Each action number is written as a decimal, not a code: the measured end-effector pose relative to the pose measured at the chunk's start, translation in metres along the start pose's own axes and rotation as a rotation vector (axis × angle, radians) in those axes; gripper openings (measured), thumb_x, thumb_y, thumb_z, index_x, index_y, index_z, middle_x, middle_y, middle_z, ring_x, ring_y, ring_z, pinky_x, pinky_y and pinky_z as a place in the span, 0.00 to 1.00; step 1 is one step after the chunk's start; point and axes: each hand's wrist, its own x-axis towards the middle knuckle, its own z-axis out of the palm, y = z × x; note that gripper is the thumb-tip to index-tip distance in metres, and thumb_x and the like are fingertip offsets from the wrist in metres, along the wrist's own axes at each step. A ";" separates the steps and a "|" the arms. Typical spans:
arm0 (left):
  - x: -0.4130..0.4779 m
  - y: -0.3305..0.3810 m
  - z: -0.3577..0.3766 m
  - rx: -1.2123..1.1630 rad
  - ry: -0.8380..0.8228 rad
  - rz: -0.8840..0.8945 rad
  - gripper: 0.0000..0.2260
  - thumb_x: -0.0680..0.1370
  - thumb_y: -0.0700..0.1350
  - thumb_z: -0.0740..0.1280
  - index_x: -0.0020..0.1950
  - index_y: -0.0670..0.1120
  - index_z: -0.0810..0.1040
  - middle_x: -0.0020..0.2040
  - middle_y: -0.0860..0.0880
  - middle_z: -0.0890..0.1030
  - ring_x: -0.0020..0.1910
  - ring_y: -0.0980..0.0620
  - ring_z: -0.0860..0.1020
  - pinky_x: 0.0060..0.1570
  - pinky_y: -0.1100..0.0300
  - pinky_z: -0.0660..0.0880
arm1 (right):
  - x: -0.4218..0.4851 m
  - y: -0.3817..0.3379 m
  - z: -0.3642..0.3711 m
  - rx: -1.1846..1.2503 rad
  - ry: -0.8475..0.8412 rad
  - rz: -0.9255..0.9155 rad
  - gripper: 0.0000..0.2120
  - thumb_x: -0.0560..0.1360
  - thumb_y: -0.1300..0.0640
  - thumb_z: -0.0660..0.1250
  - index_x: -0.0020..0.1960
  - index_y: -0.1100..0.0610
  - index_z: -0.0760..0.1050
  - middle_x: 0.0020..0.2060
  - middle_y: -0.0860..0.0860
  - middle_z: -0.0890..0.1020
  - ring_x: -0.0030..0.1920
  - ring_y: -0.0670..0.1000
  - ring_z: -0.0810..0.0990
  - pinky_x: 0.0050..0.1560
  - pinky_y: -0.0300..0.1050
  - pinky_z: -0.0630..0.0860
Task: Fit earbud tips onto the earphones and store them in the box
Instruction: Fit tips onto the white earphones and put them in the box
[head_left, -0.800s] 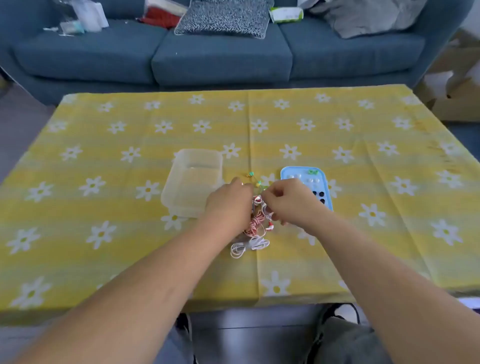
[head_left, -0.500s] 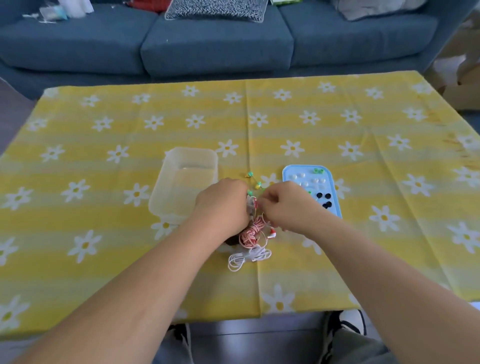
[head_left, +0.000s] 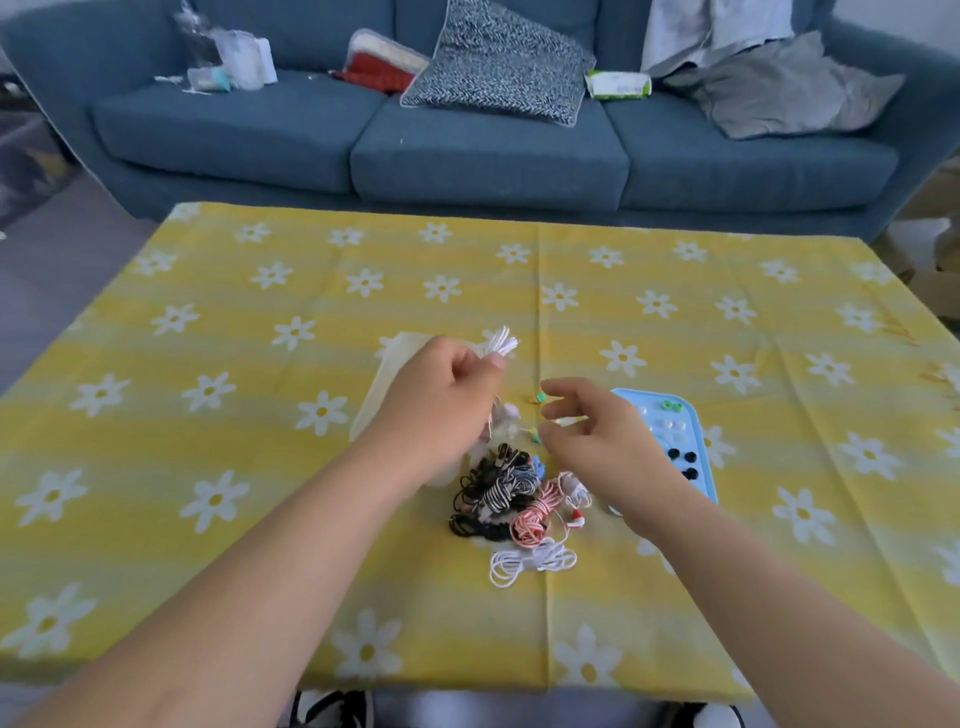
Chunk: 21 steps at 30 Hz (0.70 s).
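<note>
Head view: my left hand pinches a white earphone bundle, raised just over the clear box, which that hand half hides. Right hand hangs loose, fingers spread, holding nothing, near the green tips beside the blue tip tray. Other earphones lie piled on the tabletop. Tips on the held set are possibly fitted, too blurred to tell. I'd check, then lower it well inside the box before letting go.
</note>
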 end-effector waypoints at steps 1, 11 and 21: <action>-0.003 0.005 -0.003 -0.149 -0.007 -0.014 0.12 0.83 0.52 0.65 0.51 0.43 0.75 0.38 0.45 0.86 0.37 0.47 0.84 0.44 0.45 0.82 | -0.002 -0.003 0.000 0.078 -0.041 -0.010 0.20 0.77 0.63 0.68 0.65 0.46 0.77 0.58 0.48 0.82 0.46 0.49 0.84 0.42 0.41 0.81; -0.017 0.025 -0.005 -0.665 -0.129 -0.026 0.13 0.81 0.34 0.67 0.64 0.45 0.75 0.44 0.43 0.87 0.44 0.46 0.85 0.54 0.46 0.83 | -0.013 -0.017 -0.007 0.679 -0.304 0.015 0.22 0.78 0.73 0.64 0.67 0.58 0.77 0.66 0.62 0.79 0.66 0.59 0.80 0.67 0.58 0.77; -0.012 0.021 0.006 -0.705 -0.137 -0.138 0.16 0.77 0.26 0.64 0.60 0.41 0.77 0.44 0.44 0.85 0.48 0.43 0.87 0.49 0.51 0.83 | -0.018 -0.020 -0.017 0.871 -0.266 0.075 0.15 0.80 0.70 0.63 0.65 0.64 0.76 0.54 0.66 0.84 0.52 0.60 0.86 0.53 0.51 0.84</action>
